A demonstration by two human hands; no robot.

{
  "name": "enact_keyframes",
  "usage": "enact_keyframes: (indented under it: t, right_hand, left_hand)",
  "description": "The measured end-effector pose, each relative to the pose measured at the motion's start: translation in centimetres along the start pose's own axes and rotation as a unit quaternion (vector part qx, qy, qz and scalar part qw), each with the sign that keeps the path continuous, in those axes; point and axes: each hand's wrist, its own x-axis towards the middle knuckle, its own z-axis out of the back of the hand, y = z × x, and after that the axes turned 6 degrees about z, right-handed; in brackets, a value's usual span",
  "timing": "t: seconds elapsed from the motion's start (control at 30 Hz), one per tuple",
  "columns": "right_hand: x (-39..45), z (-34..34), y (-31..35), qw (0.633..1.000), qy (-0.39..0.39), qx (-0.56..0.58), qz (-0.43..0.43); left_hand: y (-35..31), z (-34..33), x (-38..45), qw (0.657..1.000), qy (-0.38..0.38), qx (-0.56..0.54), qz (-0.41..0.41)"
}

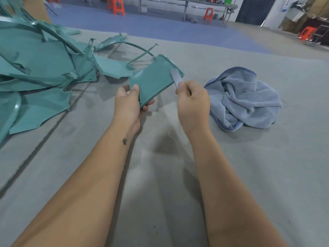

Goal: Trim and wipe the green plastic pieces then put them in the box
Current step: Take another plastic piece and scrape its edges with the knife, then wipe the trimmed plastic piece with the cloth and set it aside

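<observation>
My left hand (128,102) holds a green plastic piece (154,81) up above the grey work surface (249,166), thumb pressed on its upper face near the corner and the other fingers curled beneath its lower edge. The piece is a flat teal panel, roughly rectangular, smooth and slightly glossy, with a raised curved lip along its far edge and a thin arched strip running off its far corner toward the pile. My right hand (193,106) is closed tight around a small blade (175,77), whose pale flat metal lies against the right side of the panel just under the lip; the blade is blurred, so I cannot say whether its edge is cutting in or only resting there. A sliver of yellow shows between my fingers, likely the handle.

To my left sits a heap of green plastic pieces (41,68), overlapping panels with jagged tabs and thin runners. A crumpled blue cloth (247,102) lies on the surface just to the right of my right hand. Fine pale shavings (171,135) are scattered below my hands.
</observation>
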Motion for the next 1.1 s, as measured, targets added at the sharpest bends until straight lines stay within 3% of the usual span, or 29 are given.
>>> enact_keyframes:
  t: [0.17,0.33,0.43,0.6,0.7,0.77,0.87,0.97,1.1]
  right_hand:
    - [-0.8,-1.1,0.6,0.981,0.184,-0.033,0.048]
    - [-0.2,0.0,0.1,0.998,0.058,0.002,-0.019]
    - [0.4,1.1,-1.1,0.992,0.059,-0.102,-0.051]
    - [0.8,1.8,-2.6,0.979,0.036,-0.168,-0.114]
    - [0.7,2.0,-2.7,0.962,0.045,-0.257,-0.079]
    - [0.8,2.6,-2.7,0.953,-0.020,-0.300,-0.040]
    - [1.2,4.0,-3.2,0.924,-0.126,-0.355,-0.065]
    - [1.2,5.1,-3.4,0.920,-0.178,-0.333,-0.105]
    - [1.5,6.1,-3.7,0.950,-0.166,-0.234,-0.123]
  left_hand:
    - [0.1,0.1,0.0,1.000,-0.004,0.002,0.003]
    - [-0.1,0.2,0.2,1.000,-0.006,-0.017,0.010]
    - [0.2,0.2,0.3,1.000,0.003,0.026,-0.009]
    - [0.8,0.4,0.6,0.989,-0.013,0.129,-0.072]
    - [1.1,0.8,0.9,0.967,-0.053,0.215,-0.128]
    - [1.2,0.9,1.0,0.959,-0.067,0.232,-0.150]
    - [1.2,0.8,0.9,0.958,-0.072,0.226,-0.161]
    - [1.2,0.7,0.8,0.958,-0.064,0.228,-0.164]
    - [1.3,0.6,0.6,0.953,-0.045,0.246,-0.172]
